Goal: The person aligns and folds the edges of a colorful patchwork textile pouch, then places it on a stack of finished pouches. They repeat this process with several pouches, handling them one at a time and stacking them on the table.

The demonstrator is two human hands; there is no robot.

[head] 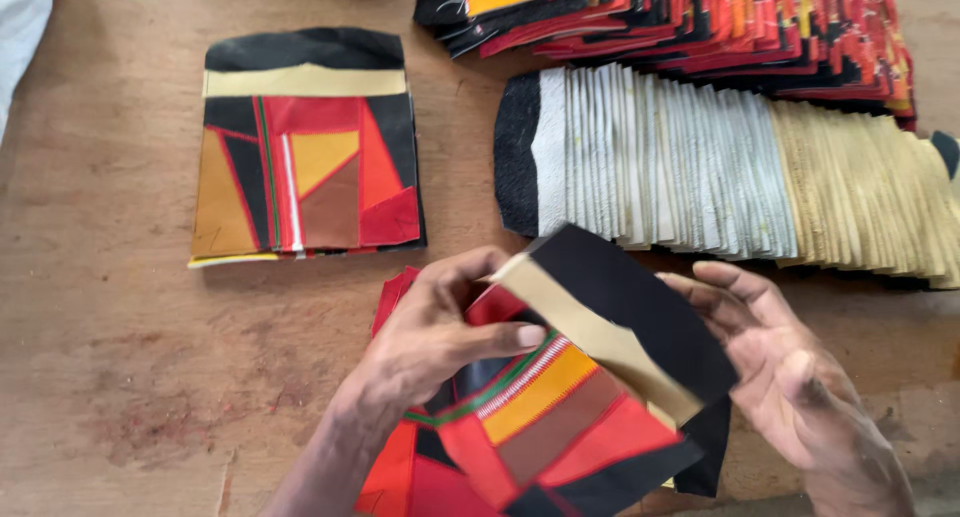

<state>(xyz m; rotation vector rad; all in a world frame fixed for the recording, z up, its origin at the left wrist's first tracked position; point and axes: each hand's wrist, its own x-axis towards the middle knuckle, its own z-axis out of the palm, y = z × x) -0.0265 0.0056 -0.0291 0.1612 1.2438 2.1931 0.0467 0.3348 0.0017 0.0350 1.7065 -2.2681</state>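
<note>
A black piece with a cream band (620, 322) is lifted above a patchwork panel (545, 422) of red, orange, brown and black, low in the middle of the wooden desk (110, 357). The left hand (435, 342) pinches the piece's cream corner between thumb and fingers; the right hand (790, 377) is spread open, palm against the black edge. The panel's lower part runs out of frame, and the hands hide what lies beneath. At upper left sits 1 neat stack of patchwork panels (305, 167). A fanned row of black, white and cream pieces (720, 172) lies behind, with a heap of red and black pieces (690, 17) cut off at the top.
</note>
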